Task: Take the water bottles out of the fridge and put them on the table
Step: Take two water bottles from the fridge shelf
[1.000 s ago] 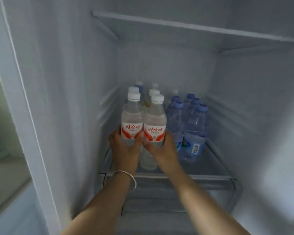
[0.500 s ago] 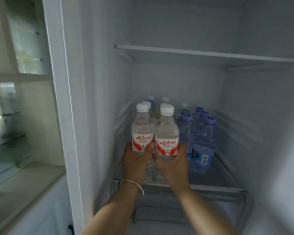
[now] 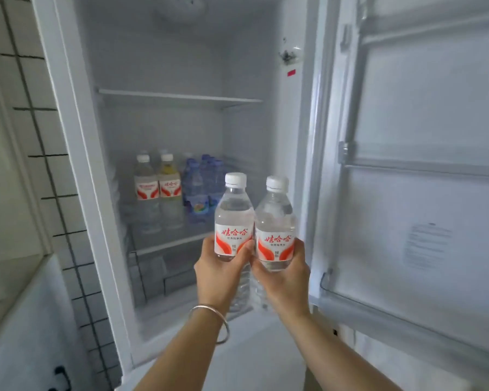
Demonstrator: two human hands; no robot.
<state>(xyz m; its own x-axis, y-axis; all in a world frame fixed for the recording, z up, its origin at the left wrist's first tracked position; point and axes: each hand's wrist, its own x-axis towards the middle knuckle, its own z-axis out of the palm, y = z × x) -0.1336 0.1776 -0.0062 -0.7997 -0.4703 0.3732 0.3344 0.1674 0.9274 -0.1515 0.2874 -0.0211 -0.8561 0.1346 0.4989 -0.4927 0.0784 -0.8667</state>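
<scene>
My left hand grips a clear water bottle with a white cap and a red-and-white label. Beside it, my right hand grips a second bottle of the same kind. Both bottles stand upright, touching side by side, held in front of the open fridge, outside its shelf. On the lower shelf inside stand more white-capped bottles at the left and several blue-capped bottles at the right.
The fridge door stands open at the right, its racks showing. An upper shelf carries nothing. A tiled wall and a white counter flank the fridge on the left.
Both hands have pulled the two bottles back out of the fridge and to the right. My view has drawn back, so the whole fridge and its door show.
</scene>
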